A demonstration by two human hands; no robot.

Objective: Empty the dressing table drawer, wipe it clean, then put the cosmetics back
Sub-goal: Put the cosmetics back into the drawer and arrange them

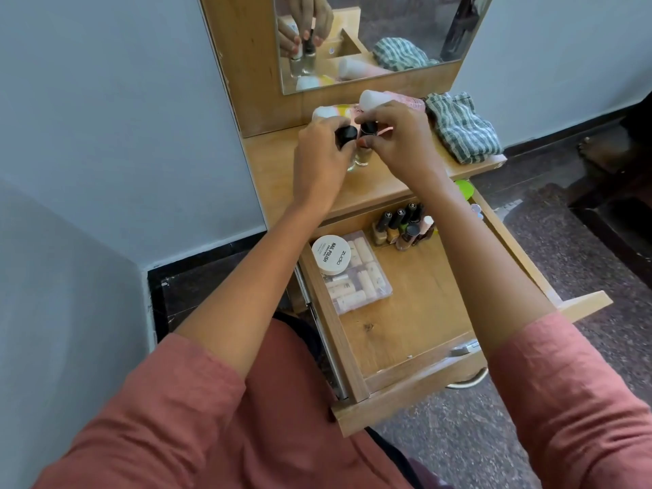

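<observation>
Both your hands were up on the light wooden tabletop (370, 192). Your left hand (323, 153) was curled round a small black-capped glass polish bottle (347, 135), and your right hand (398, 142) pinched the cap of a second black-capped bottle (368, 128). The two sat side by side, touching or nearly so; whether their bases were down on the wood, I couldn't tell.

Here was the risk: glass beside glass, so a clumsy release could have knocked one over. Just behind lay a white-capped pink tube (388, 98) and a white-and-yellow container (328, 112) — a nudge backwards could have sent either rolling. The green-and-white striped cloth (462, 128) sat at the right edge, near the corner.

Below, the open wooden drawer (405, 400) was far from empty. It held a cluster of dark-capped bottles (398, 224) at the back, a round white tub (331, 255), and a clear plastic box (367, 287). Your right forearm crossed above that cluster, so a dipped wrist could have toppled them.

Your free room was the tabletop's front strip and the drawer's bare front half.
</observation>
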